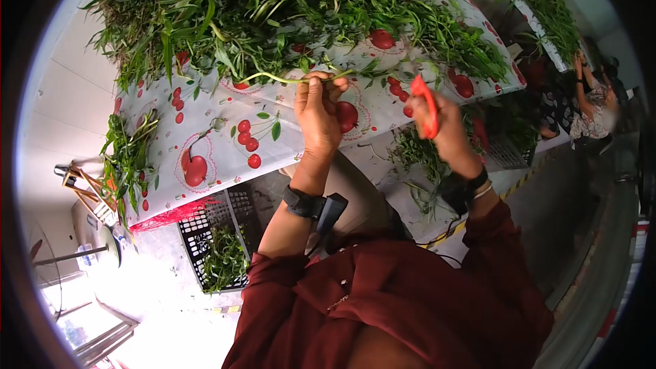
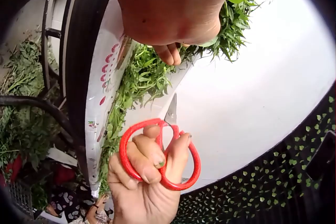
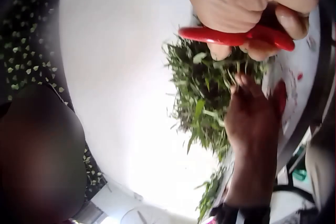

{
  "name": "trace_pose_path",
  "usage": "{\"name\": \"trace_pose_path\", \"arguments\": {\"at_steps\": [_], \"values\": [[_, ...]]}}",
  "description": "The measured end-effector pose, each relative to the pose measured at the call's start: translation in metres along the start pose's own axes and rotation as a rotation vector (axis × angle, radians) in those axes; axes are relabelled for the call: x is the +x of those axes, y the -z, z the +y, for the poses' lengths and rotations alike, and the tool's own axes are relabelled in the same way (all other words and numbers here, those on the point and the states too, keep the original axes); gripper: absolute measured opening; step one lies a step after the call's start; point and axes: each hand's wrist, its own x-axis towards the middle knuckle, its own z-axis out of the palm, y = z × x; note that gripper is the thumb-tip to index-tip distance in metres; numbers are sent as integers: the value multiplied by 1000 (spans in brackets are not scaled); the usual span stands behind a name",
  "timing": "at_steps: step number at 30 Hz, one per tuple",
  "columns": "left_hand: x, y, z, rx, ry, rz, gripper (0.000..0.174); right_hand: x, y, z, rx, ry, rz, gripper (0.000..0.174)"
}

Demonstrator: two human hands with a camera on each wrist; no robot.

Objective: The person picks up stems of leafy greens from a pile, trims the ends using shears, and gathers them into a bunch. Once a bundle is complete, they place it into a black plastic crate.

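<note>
Over the near edge of a table (image 1: 232,119) with a fruit-print cover, my left hand (image 1: 318,115) pinches a long pale-green stem (image 1: 277,79) that runs sideways across the fingertips. Red-handled scissors (image 1: 430,113) are in my right hand (image 1: 449,138), off to the right of the left one. In the left wrist view, fingers and thumb go through the scissors' red loops (image 2: 195,170), with the metal blade (image 2: 171,109) pointing up toward the left hand. A large heap of leafy green stems (image 1: 273,3) covers the table's far side, just beyond the left hand.
A small bunch of greens (image 1: 130,154) hangs over the table's left end, near red strings (image 1: 179,216). Below stands a black crate (image 1: 193,249) with greens inside. More cut greens (image 1: 420,154) lie under the table at right. Another person (image 1: 593,106) is by a second table at far right.
</note>
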Motion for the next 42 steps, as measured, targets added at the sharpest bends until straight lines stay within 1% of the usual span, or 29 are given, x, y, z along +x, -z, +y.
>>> {"name": "trace_pose_path", "arguments": {"at_steps": [2, 4, 5, 7, 8, 10, 11, 12, 14, 15, 16, 18, 20, 21, 22, 25, 27, 28, 30, 31, 33, 34, 36, 37, 38, 40, 41, 42], "values": [[0, -1, 1, 28, 9, 16, 16, 24, 39, 12, -220, 95, 106, 23], [-1, -1, 1, 23, 3, -14, 16, 50, 75, 19, -757, 196, 203, 25], [0, 0, 1, 43, 3, -9, 17, 61, 88, 25, -764, 199, 205, 25], [0, -1, 1, 45, -2, -11, 17, 77, 108, 33, -925, 157, 251, 25], [0, -3, 1, 38, -12, -2, 17, 86, 115, 35, -932, 166, 240, 25], [-2, -4, 6, 91, 36, -7, 17, 95, 115, 34, -1129, 179, 280, 24], [-2, -2, 5, 96, 33, 0, 17, 96, 115, 35, -1151, 215, 273, 22], [-1, -2, 3, 82, 24, -5, 17, 95, 111, 31, -1148, 215, 266, 22], [1, -2, 0, 70, 17, -5, 17, 91, 100, 22, -1188, 451, 318, 22], [2, -2, -1, 68, 17, -6, 17, 88, 89, 12, -1078, 460, 230, 21], [1, -1, -1, 68, 18, -7, 16, 85, 76, 7, -1075, 457, 222, 21], [1, -2, -1, 78, 19, -7, 16, 78, 47, 1, -480, 280, -138, 23], [0, -3, 1, 85, 14, -11, 17, 70, 15, -6, -306, 151, -307, 25], [-1, -4, 2, 90, 33, -27, 17, 66, 0, -9, -257, 136, -334, 29], [-2, -5, 4, 93, 52, -42, 17, 67, -9, -7, -309, 120, -392, 30], [-2, -3, 4, 96, 74, -45, 17, 69, -32, -2, -298, 149, -444, 25], [-4, -4, 5, 85, 94, -28, 19, 72, -41, 3, -299, 265, -434, 17], [-5, -6, 8, 85, 88, -27, 19, 72, -42, 0, -299, 270, -439, 17], [-7, -10, 17, 167, 195, -8, 21, 70, -43, -6, -420, 332, -358, 12], [-10, -13, 24, 166, 195, -8, 21, 71, -42, -6, -421, 332, -358, 12], [-17, -18, 38, 551, 242, -63, 22, 76, -41, -8, -444, 478, -279, 11], [-18, -21, 41, 550, 242, -63, 22, 76, -40, -13, -446, 479, -279, 11], [-21, -28, 45, 1108, -424, -155, 26, 74, -37, -27, -537, 471, -340, 11], [-18, -34, 53, 1360, -688, -173, 31, 75, -39, -30, -509, 505, -359, 10], [-15, -38, 56, 1357, -689, -172, 31, 75, -41, -32, -512, 505, -359, 10], [-6, -44, 58, 1619, -1007, -225, 24, 75, -44, -38, -477, 547, -416, 12], [0, -37, 56, 1637, -1001, -291, 15, 74, -44, -42, -480, 549, -420, 12], [3, -35, 57, 1637, -1004, -286, 15, 74, -45, -46, -417, 501, -406, 12]]}}
